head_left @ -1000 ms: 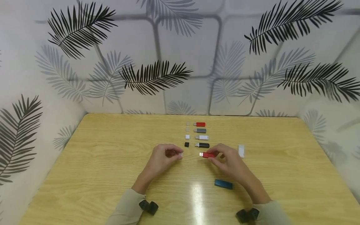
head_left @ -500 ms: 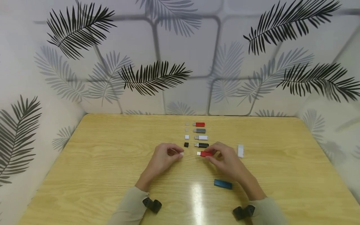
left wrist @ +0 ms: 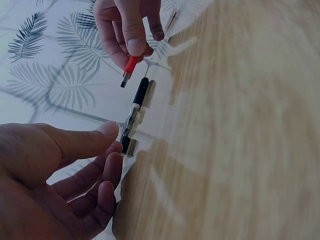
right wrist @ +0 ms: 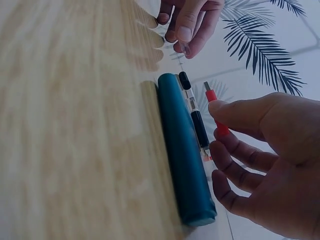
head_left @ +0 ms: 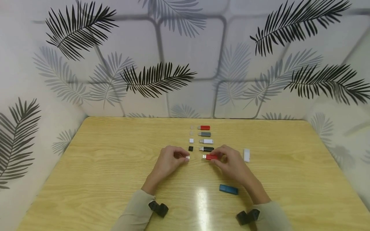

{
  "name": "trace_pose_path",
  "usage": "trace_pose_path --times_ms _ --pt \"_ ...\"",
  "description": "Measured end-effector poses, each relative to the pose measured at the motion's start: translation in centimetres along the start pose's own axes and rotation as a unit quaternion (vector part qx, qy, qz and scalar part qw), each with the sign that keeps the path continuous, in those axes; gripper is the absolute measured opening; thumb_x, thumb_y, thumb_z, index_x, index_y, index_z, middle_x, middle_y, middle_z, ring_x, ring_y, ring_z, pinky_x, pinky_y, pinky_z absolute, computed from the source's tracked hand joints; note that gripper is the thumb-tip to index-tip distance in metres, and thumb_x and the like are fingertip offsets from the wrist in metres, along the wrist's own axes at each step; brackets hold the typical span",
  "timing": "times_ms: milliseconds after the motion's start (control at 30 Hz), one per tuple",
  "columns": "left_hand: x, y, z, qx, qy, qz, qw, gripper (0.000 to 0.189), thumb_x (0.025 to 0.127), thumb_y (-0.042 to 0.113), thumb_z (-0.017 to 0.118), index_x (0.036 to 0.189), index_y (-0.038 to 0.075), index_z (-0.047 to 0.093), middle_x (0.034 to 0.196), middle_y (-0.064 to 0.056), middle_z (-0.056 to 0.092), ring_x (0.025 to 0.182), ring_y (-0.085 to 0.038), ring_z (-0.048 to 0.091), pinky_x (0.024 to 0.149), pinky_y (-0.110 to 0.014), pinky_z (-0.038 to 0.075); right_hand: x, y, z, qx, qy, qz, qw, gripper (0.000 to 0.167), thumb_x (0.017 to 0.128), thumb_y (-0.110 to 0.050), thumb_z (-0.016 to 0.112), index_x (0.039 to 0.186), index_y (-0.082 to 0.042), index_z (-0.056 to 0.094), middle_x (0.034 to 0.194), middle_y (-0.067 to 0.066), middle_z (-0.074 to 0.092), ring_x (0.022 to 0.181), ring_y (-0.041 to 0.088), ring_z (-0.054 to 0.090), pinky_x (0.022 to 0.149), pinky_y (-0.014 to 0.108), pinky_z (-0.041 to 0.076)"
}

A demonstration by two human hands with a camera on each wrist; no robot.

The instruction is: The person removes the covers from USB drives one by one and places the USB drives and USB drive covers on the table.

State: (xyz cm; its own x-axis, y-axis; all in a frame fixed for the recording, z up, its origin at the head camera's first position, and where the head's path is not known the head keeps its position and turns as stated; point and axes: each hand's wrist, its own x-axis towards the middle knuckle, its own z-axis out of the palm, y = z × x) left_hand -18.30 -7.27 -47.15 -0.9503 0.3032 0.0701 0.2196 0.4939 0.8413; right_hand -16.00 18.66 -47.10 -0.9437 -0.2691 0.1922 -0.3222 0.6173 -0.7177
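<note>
Between thumb and fingers, my right hand [head_left: 232, 162] pinches a red USB stick [head_left: 211, 157], its metal plug bare and aimed left. Opposite it, my left hand [head_left: 171, 158] pinches a small clear cap [right wrist: 185, 48] at its fingertips, mostly covered by them. A short gap separates cap and plug. Just beyond the hands lie uncapped USB sticks in a column: black [head_left: 208, 149], white [head_left: 208, 141], grey [head_left: 206, 134] and another red one [head_left: 205, 127]. To their left runs a matching column of caps, with a black cap [head_left: 190, 148] nearest and a white cap [head_left: 191, 141] behind it.
A blue, capped-looking stick [head_left: 228, 189] lies nearer the body, below the right hand. Right of that hand is a white rectangular piece [head_left: 246, 155]. The wooden table [head_left: 101, 166] ends at a leaf-patterned backdrop [head_left: 190, 96].
My right hand has shifted slightly left with the red USB stick. My left hand has edged right, and more of the cap shows at its fingertips. The items on the table stay put.
</note>
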Motion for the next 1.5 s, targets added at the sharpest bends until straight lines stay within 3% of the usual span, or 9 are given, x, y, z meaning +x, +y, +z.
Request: trace_pose_path --times_ms 333,767,1500 --pt "0.6 -0.1 0.3 -0.002 -0.021 -0.02 0.9996 0.009 0.089 0.008 0.08 0.098 0.009 0.081 0.09 0.001 0.074 0.078 -0.013 0.066 0.073 -0.031 0.055 0.6 0.1 0.2 0.002 -0.018 0.043 0.9989 0.018 0.09 -0.011 0.081 0.108 -0.011 0.076 0.101 -0.001 0.07 0.091 0.017 0.062 0.081 0.036 0.055" --pt "1.6 1.0 1.1 0.067 -0.003 -0.042 0.9969 0.007 0.089 0.011 0.082 0.096 0.01 0.082 0.089 0.001 0.071 0.075 -0.01 0.061 0.068 -0.029 0.053 1.5 -0.3 0.8 -0.017 -0.032 0.069 0.997 0.017 0.09 -0.009 0.08 0.106 -0.007 0.076 0.1 0.003 0.07 0.088 0.018 0.061 0.079 0.035 0.053" --pt "1.1 0.7 1.5 0.085 0.01 -0.029 0.9959 0.007 0.089 0.011 0.082 0.096 0.011 0.081 0.087 0.001 0.069 0.072 -0.009 0.059 0.064 -0.027 0.052 1.5 -0.1 1.2 -0.033 -0.036 0.078 0.9958 0.015 0.089 -0.008 0.081 0.103 -0.009 0.077 0.096 0.001 0.067 0.082 0.015 0.059 0.073 0.032 0.052"
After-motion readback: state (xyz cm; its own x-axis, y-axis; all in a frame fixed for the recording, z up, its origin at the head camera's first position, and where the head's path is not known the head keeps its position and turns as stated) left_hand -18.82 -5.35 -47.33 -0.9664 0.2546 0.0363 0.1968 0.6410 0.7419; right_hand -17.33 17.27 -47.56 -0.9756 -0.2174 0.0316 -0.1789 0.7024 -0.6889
